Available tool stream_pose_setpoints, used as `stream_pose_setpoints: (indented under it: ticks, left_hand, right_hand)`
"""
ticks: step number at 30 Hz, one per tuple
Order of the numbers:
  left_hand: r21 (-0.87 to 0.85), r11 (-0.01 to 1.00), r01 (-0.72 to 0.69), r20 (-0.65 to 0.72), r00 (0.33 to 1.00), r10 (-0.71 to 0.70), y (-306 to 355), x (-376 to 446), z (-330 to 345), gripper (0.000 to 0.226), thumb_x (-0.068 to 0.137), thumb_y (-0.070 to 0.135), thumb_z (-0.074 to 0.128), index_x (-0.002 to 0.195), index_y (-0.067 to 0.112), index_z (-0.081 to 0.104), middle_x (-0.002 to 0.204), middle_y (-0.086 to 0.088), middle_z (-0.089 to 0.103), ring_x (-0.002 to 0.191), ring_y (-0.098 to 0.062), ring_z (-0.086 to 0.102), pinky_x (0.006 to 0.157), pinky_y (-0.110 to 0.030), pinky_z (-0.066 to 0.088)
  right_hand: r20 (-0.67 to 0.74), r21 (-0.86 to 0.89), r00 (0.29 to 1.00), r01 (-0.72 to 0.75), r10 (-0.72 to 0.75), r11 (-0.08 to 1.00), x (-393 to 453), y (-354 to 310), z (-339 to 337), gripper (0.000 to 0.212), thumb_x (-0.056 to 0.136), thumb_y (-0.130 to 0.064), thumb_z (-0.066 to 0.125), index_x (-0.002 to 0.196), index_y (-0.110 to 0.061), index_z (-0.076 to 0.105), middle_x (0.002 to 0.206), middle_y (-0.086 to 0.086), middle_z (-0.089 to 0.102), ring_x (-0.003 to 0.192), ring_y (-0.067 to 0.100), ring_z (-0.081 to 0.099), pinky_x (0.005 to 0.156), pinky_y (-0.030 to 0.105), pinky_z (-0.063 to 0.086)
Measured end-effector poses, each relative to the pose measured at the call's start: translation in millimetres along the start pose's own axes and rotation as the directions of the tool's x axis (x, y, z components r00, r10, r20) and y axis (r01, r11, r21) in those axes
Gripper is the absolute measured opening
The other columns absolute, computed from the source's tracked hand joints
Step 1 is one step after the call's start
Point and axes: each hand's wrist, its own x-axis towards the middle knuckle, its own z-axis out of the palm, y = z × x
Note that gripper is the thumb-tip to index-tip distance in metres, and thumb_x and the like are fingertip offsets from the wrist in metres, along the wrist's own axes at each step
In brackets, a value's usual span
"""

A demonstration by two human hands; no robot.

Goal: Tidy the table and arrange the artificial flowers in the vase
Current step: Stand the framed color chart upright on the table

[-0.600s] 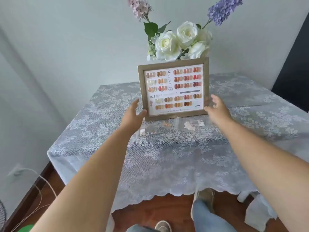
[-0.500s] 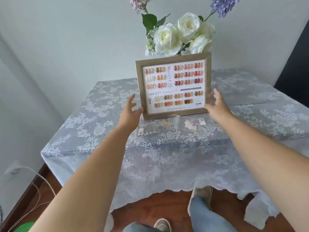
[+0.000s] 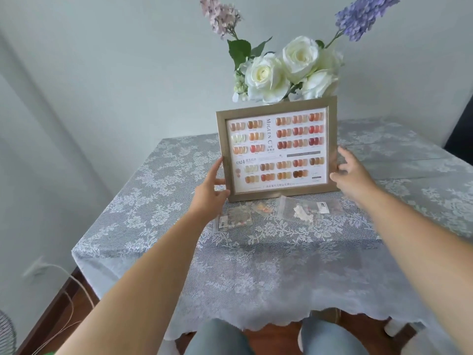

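Lace-covered table (image 3: 256, 265) lies wide around both hands; left hand (image 3: 208, 196) grips framed nail chart (image 3: 276, 149), right hand (image 3: 350, 175) hold unclear; roses (image 3: 281, 70) behind.

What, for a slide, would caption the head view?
Left hand and right hand flank a framed nail chart before white roses.

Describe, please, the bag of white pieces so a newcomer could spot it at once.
On the lace tablecloth, a framed nail colour chart stands before white roses. Small clear bags lie at its foot; the clear bag sits under its right half. It alone holds white bits; those to its left show orange and mixed colours.
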Motion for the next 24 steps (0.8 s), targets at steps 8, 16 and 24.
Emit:
stream_pose_setpoints:
  ticks: [8,16,24]
  left_hand:
    - [0.018,1.000,-0.007,-0.078,0.997,0.009,-21,7,-3,0.097,0.090,-0.002,0.056,0.137,0.070,0.010,0.098,0.015,0.060,0.063,-0.007,0.065,0.048,-0.020,0.052]
    - [0.005,0.999,0.037,-0.234,0.972,-0.034,-65,17,-62,0.094,0.092,-0.001,0.050,0.133,0.074,0.011,0.099,0.011,0.061,0.075,-0.015,0.067,0.056,-0.034,0.058]
    - [-0.031,0.991,0.128,-0.348,0.928,-0.131,-112,43,-130,0.096,0.087,-0.006,0.044,0.132,0.074,0.017,0.100,0.008,0.062,0.074,-0.021,0.067,0.063,-0.042,0.060]
  right_hand:
    - [-0.042,-0.041,0.995,0.084,-0.086,0.996,4,-1,15,0.080,0.084,-0.004,0.067,0.142,-0.041,0.029,0.117,0.000,0.056,0.092,0.015,0.061,0.077,0.046,0.058]
    - [0.090,0.069,0.969,0.225,-0.231,0.972,12,-46,76,0.077,0.085,-0.003,0.066,0.142,-0.041,0.031,0.095,-0.023,0.053,0.085,0.004,0.059,0.059,0.024,0.057]
    - [0.203,0.126,0.932,0.278,-0.299,0.952,51,-103,173,0.075,0.088,-0.006,0.063,0.135,-0.055,0.032,0.103,-0.021,0.056,0.085,0.010,0.063,0.064,0.039,0.061]
